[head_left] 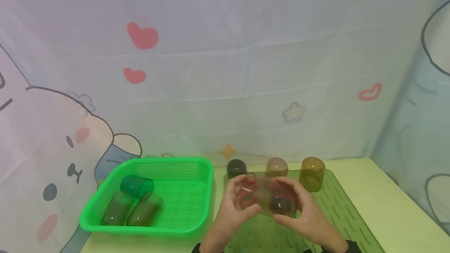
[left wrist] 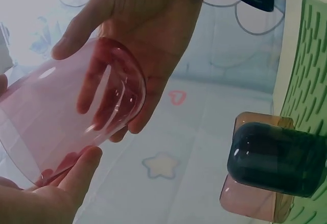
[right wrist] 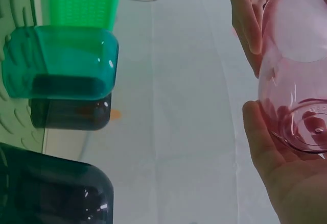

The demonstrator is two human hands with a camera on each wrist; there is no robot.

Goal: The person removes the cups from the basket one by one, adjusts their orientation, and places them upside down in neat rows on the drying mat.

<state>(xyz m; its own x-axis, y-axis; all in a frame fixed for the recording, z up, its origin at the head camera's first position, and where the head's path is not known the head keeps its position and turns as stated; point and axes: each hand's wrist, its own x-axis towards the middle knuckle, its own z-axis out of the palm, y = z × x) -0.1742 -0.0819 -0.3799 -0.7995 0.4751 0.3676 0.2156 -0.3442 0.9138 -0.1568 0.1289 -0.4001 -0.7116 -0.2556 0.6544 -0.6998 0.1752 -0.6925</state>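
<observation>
A see-through pink cup (head_left: 265, 192) is held lying over on its side above the green mat (head_left: 339, 202), between both hands. The left hand (head_left: 230, 210) grips it near the open rim, fingers behind and thumb in front. Around the base end curls the right hand (head_left: 311, 214); in the left wrist view its fingers show through the pink wall. Behind the held cup, upside down on the mat, stand a dark cup (head_left: 236, 168), a pale pink cup (head_left: 277, 166) and an amber cup (head_left: 312, 175). The right wrist view also has a teal cup (right wrist: 76, 63) and a dark green cup (right wrist: 61, 188).
Left of the hands sits a green plastic basket (head_left: 186, 206) with a teal cup (head_left: 137, 186) and two brownish cups (head_left: 117, 208) lying in it. A printed cloth (head_left: 211, 69) hangs behind the pale yellow table (head_left: 397, 202).
</observation>
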